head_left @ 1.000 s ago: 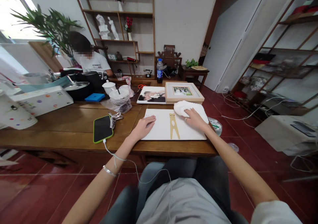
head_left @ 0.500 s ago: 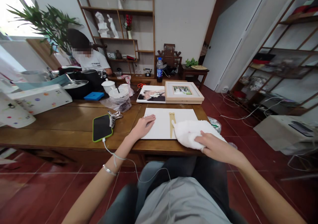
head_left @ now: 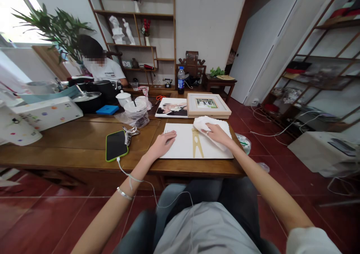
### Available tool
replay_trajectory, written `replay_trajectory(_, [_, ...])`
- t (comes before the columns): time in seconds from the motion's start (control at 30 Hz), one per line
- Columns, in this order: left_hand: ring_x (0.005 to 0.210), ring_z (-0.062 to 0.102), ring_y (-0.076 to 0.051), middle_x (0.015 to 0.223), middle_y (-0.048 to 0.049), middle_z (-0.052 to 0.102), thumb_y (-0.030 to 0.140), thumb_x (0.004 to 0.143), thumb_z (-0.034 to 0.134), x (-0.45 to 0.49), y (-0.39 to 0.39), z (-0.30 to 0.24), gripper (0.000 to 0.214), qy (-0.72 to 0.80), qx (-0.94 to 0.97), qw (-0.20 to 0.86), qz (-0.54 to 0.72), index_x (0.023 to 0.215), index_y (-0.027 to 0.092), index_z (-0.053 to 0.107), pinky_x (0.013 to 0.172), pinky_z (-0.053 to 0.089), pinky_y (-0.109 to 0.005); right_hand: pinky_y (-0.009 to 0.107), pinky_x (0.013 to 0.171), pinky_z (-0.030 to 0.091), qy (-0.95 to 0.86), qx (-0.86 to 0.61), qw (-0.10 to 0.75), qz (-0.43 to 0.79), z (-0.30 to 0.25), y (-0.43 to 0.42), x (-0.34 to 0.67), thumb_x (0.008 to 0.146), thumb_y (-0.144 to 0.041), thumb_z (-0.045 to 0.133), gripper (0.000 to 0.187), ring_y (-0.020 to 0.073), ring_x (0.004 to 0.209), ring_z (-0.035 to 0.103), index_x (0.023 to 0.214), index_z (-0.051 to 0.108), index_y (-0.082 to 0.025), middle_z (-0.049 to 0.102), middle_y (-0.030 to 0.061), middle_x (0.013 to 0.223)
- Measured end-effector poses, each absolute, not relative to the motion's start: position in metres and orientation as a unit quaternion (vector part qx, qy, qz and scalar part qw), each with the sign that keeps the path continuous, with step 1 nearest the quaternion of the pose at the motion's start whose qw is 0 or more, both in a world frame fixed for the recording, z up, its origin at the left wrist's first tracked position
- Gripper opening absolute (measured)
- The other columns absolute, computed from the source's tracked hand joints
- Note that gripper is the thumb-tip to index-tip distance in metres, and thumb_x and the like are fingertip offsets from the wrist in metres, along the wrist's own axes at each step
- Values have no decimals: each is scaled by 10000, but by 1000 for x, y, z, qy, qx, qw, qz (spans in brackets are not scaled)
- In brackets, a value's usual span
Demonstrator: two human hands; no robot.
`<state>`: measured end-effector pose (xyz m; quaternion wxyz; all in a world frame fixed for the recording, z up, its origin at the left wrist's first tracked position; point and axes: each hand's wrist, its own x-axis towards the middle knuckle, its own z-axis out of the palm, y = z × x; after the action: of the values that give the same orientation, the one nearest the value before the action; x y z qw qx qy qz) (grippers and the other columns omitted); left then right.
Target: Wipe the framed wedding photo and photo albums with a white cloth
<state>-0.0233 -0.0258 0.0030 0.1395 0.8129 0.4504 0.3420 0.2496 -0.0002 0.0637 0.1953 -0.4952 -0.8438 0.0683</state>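
A white board (head_left: 180, 149) lies flat near the front edge of the wooden table, with a tan, A-shaped stand leg (head_left: 197, 143) at its middle. My left hand (head_left: 163, 143) rests flat on the board's left side, fingers stretched out. In my right hand (head_left: 218, 132) is a white cloth (head_left: 202, 123), bunched under the fingers and pressed on the board's upper right part. The cloth covers the far right corner of the board and touches the top of the tan leg.
Behind the board lie a photo print (head_left: 171, 107) and a framed picture (head_left: 209, 105). To the left are a charging phone (head_left: 116, 146), a lidded cup in a plastic bag (head_left: 135, 109) and a blue box (head_left: 107, 109). Another person (head_left: 104, 70) sits at the far left.
My right hand has moved the cloth away from me, from the board's near right to its far right. The tan leg's lower part is now uncovered. My left hand stays put.
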Motion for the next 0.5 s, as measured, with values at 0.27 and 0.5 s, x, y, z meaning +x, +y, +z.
replay_trajectory(0.27, [1194,492,-223,1214,-96,584,330,863,449,-24,-27,4,335,454,811,143,340,1076,163,645,1045,351,-410,509,983,264,-888,-442,121,29,53,-21,233,721,-30,392,412,293,1159,473,1061,597,-139,605,138,1165])
replay_trajectory(0.5, [1180,507,-233,1206,-129,584,320,862,447,-22,-27,4,352,450,814,132,342,1067,116,649,1041,360,-404,540,1060,183,-915,-391,65,74,62,-109,253,696,-17,430,412,241,1336,273,1036,609,-164,438,170,1357])
